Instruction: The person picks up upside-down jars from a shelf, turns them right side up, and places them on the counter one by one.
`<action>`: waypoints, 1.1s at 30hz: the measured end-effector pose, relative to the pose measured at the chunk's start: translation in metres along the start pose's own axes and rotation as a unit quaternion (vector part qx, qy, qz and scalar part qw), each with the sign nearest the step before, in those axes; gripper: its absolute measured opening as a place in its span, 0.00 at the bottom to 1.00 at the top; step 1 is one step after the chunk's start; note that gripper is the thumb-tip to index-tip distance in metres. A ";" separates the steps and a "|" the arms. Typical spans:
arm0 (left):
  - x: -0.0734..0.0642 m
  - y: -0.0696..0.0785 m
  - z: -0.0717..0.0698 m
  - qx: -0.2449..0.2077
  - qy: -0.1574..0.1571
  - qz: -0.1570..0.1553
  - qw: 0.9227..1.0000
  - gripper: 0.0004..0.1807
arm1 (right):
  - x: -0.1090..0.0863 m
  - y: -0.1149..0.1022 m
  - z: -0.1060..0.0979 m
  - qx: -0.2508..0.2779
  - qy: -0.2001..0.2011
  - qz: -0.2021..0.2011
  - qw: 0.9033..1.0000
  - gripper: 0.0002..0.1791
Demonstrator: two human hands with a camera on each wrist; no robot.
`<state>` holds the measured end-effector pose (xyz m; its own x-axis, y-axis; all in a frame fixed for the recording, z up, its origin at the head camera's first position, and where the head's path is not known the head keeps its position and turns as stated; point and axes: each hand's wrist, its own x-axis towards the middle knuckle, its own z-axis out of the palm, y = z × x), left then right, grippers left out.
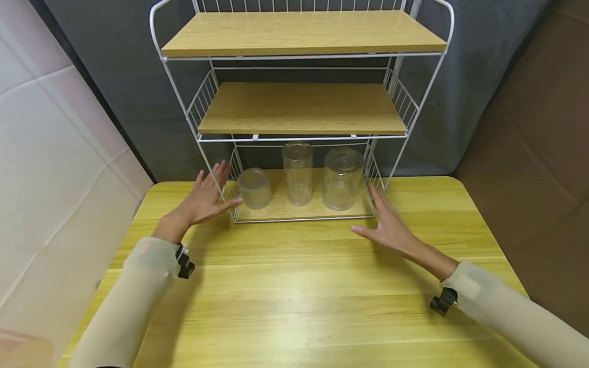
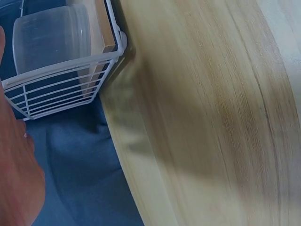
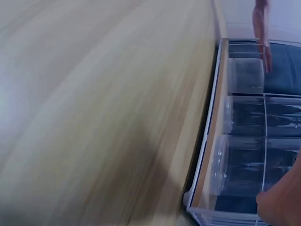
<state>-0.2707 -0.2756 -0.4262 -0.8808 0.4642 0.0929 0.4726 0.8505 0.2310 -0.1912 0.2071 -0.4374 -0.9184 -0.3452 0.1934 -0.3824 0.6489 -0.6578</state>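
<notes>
A white wire rack (image 1: 303, 139) with wooden shelves stands at the back of the table. On its lowest shelf, from left to right, are a short clear jar (image 1: 255, 189), a tall narrow clear jar (image 1: 298, 174) and a wide clear jar (image 1: 342, 179). My left hand (image 1: 204, 199) is at the rack's lower left side, fingers spread, thumb pointing toward the short jar. Beside the lower right corner is my right hand (image 1: 390, 229), fingers extended and thumb apart. Neither holds a jar; whether they touch the frame I cannot tell. The left wrist view shows the short jar (image 2: 51, 37) behind side wires.
The middle shelf (image 1: 303, 108) and top shelf (image 1: 303, 33) sit above the jars. Behind the rack hangs a dark grey cloth (image 1: 115, 76). A white sheet (image 1: 60, 168) borders the left, a brown one (image 1: 529, 153) the right. The wooden table (image 1: 294, 286) spreads in front.
</notes>
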 end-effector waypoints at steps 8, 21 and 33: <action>0.002 0.002 0.002 -0.011 -0.005 0.000 1.000 0.51 | 0.031 -0.012 0.013 0.065 0.063 0.055 0.994 0.67; 0.005 -0.003 0.006 0.001 0.029 0.022 0.999 0.51 | 0.075 -0.007 0.026 0.115 0.173 0.059 0.976 0.64; 0.009 -0.006 0.008 0.008 0.056 0.034 0.998 0.50 | 0.093 0.003 0.031 0.135 0.207 0.079 0.966 0.62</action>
<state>-0.2817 -0.2744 -0.4349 -0.8443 0.4905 0.2161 0.5304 0.8223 0.2059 -0.2744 0.1554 -0.4441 -0.9467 0.0799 0.3121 -0.2447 0.4519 -0.8579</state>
